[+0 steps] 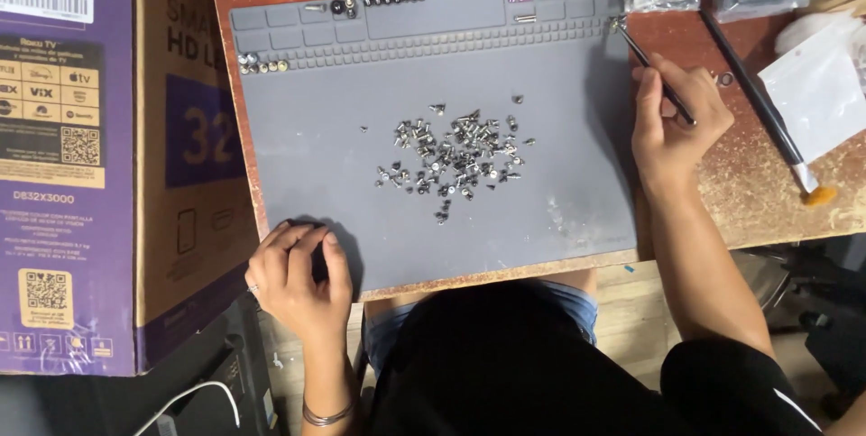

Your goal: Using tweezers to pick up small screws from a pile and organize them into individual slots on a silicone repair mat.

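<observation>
While I sat at the wooden table [767,192], my left hand [298,278] rested with curled fingers on the near corner of the grey mat [325,165], holding nothing I could see. Further away, a heap of small screws [456,152] lay in the mat's middle. My right hand [672,125] gripped black tweezers [654,71], their tip at the mat's far right trays.

Worn wooden table [758,192] with scratched pale patches, big cardboard box [99,174] standing at its left, wooden floor [631,328] below, soft even light from above
</observation>
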